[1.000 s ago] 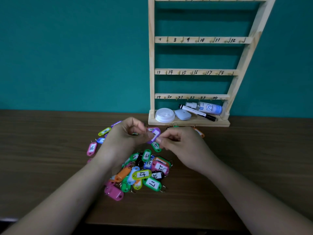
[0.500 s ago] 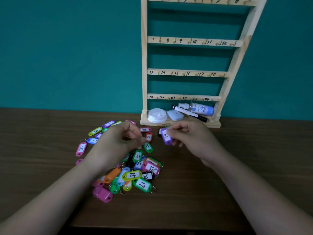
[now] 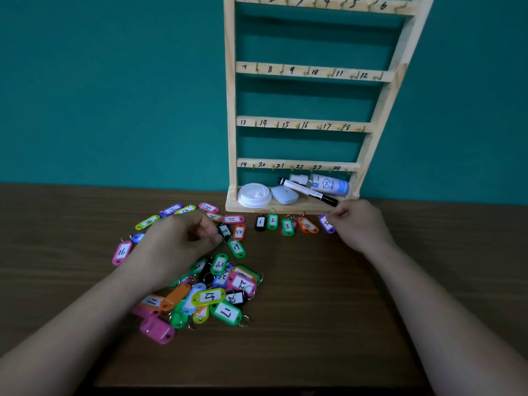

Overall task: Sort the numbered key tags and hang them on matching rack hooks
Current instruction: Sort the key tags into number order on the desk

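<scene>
Sorting was begun, nothing hung

Tags 1 to 4 [image 3: 287, 225] were lined up on the desk [image 3: 314, 324] below the bare-hooked rack [image 3: 230, 110]; a purple tag [image 3: 328, 224] was pinched at the row's end by the right hand [image 3: 360, 225]; the left hand [image 3: 177, 244] was curled over the pile [image 3: 210, 297], any grip not discernible

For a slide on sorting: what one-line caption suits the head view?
Right hand pinches a purple tag at the end of the row below the rack; left hand over the pile.
</scene>
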Demonstrator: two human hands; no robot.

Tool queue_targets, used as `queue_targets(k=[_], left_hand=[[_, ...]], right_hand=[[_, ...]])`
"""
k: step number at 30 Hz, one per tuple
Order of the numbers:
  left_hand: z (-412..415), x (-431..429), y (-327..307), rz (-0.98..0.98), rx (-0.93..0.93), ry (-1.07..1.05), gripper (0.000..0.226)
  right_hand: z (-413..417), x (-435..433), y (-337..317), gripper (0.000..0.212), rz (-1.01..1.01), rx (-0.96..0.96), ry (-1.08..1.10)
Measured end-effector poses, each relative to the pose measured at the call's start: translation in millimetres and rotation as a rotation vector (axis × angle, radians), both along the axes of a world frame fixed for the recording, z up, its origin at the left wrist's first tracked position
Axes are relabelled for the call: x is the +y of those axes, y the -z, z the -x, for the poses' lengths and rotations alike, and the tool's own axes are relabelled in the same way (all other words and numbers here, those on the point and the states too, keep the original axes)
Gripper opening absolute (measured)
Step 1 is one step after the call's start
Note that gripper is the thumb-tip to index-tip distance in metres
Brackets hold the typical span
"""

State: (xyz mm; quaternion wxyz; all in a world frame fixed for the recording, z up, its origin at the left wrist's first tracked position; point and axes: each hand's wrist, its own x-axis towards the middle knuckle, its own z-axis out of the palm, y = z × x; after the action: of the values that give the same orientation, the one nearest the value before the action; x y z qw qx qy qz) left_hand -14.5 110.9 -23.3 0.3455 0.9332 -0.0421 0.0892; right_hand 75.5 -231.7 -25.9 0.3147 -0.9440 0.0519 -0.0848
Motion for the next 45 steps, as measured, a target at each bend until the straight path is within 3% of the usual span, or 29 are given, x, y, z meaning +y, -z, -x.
queue_targets(k=[9, 13, 16, 23, 31, 45], left_hand=[[-1, 10, -3, -0.052, 0.014, -0.003, 0.009], [0, 16, -5, -0.057, 0.027, -0.004, 0.008], [-1, 23, -3, -0.065, 0.030, 0.000, 0.008], [-3, 37, -6, -0.100, 0.118, 0.020, 0.011], [-1, 55, -13, -0.145, 0.230, 0.022, 0.016], [-3, 33, -7, -0.152, 0.214, -0.042, 0.027]], right_hand=[[3, 5, 1, 0.014, 0.141, 0.014, 0.016], [15, 13, -7, 0.009, 0.167, -0.078, -0.030], [30, 30, -13, 0.006, 0.132, -0.168, -0.160], [65, 80, -15, 0.009, 0.053, -0.123, -0.548], [83, 113, -2, 0.029, 0.079, -0.090, -0.825], [83, 128, 6, 0.049, 0.162, -0.006, -0.797]])
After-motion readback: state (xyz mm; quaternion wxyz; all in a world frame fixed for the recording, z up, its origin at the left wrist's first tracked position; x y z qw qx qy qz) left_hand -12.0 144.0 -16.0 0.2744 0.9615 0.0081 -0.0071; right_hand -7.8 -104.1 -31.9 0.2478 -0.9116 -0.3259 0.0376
